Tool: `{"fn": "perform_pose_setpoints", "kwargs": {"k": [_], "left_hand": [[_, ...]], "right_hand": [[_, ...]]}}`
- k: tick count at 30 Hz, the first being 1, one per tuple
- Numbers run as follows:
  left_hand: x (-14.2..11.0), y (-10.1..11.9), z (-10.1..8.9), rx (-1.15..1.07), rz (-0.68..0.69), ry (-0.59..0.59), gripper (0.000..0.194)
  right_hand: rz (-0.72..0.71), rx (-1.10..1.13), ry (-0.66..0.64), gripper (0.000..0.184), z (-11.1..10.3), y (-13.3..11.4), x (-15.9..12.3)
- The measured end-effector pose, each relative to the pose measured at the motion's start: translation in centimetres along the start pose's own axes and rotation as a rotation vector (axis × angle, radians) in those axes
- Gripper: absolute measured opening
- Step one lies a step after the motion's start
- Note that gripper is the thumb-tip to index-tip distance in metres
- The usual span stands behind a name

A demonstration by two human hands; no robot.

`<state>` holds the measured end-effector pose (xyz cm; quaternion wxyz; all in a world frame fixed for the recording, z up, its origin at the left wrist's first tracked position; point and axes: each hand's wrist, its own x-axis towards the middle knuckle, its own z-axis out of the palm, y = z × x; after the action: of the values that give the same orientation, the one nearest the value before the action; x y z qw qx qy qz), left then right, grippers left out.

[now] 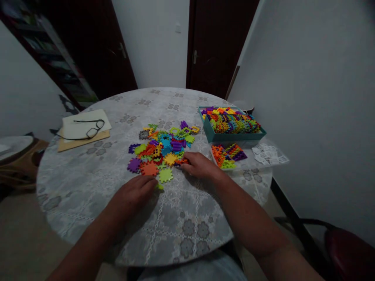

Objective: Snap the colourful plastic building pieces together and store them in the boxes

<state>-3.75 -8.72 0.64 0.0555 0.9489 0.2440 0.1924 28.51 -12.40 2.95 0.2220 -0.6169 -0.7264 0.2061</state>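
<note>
Head view, orange piece (183, 161), in right grip (198, 164)

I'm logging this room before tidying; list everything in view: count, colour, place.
Table: one, round, pale cloth, centre
Boxes: two, teal, table's right
Tray: one, clear, before the boxes
Toy pieces: uncountable, multicoloured, in boxes, tray, pile
Cards: several, white, on tray
Board: one, tan, table's left
Paper: count unclear, cream, on the board
Glasses: one, black, across paper
Walls: count unclear, pale, background
Doors: two, dark brown, behind table
Switch: one, white, between doors
Bookshelf: one, dark, far left
Chair: one, dark red, lower right
Left hand: one, by a lime piece, pile's near side
Right hand: one, on an orange piece, pile's right
</note>
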Motion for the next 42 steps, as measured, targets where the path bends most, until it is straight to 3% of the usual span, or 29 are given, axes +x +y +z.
{"fn": "perform_pose_setpoints", "kwargs": {"k": [6, 12, 19, 25, 29, 33, 42], "left_hand": [[4.3, 2.1, 1.0, -0.181, -0.092, 0.003, 0.023], [7.7, 4.5, 3.4, -0.359, -0.208, 0.015, 0.033], [6.5, 4.0, 5.2, -0.345, -0.219, 0.058, 0.031], [5.7, 2.8, 5.2, -0.273, -0.221, 0.089, 0.024], [5.7, 2.4, 5.4, -0.249, -0.207, 0.079, 0.017], [5.7, 2.5, 5.3, -0.212, -0.178, 0.068, 0.016], [5.8, 3.1, 4.8, -0.024, -0.205, -0.009, 0.023]], "right_hand": [[-0.06, 0.121, -0.017, 0.007, -0.6, 0.0, -0.5], [-0.064, 0.109, -0.038, 0.005, -0.8, 1.3, -0.6], [-0.092, 0.038, -0.061, 0.007, -0.5, 1.7, -0.5], [-0.091, 0.013, -0.076, 0.006, -0.3, 1.3, -0.4], [-0.088, 0.079, -0.109, 0.015, -0.5, 0.8, -0.7], [-0.128, 0.127, -0.125, 0.024, -0.4, 0.8, -0.8], [-0.207, 0.154, -0.106, 0.026, 0.1, 1.4, -0.5]]}}
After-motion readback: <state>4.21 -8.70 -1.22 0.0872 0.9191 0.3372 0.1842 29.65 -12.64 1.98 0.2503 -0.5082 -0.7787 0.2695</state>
